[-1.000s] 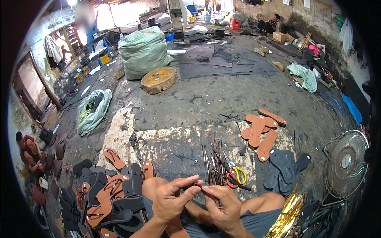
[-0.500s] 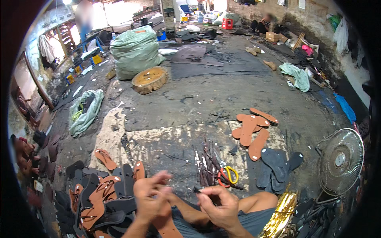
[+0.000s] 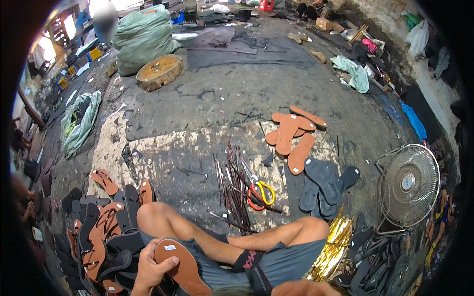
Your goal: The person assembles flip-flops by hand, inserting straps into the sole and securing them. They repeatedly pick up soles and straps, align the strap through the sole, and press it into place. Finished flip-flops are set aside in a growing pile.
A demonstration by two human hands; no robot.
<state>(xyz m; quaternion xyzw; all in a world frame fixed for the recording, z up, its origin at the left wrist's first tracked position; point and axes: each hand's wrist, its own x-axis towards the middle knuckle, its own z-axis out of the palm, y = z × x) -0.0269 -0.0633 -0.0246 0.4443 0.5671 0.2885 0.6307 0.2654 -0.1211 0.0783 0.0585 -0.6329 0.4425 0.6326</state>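
Observation:
My left hand (image 3: 154, 267) is closed around a brown sandal sole (image 3: 186, 272) with a white sticker near its end, thumb on the top face. The sole is held over my lap, beside my bent left knee. At the lower edge, my right hand (image 3: 305, 288) is only partly in view, and its fingers are hidden. On the floor before my legs are a bundle of thin dark strips (image 3: 232, 190) and scissors (image 3: 261, 194) with red and yellow handles. Brown sandals and black soles are heaped at my left, one brown thong sandal (image 3: 104, 181) lying apart.
Loose brown soles (image 3: 288, 134) and black soles (image 3: 322, 182) lie ahead to the right. A shiny gold bundle (image 3: 332, 246) rests by my right knee, with a floor fan (image 3: 409, 185) beyond. Farther off are a round wooden block (image 3: 160, 72) and a large green sack (image 3: 143, 42).
My left hand, raised and empty before, has come down and now grips the sole. My right hand, which pinched a small black piece, has dropped to the lower edge. The view tilts downward.

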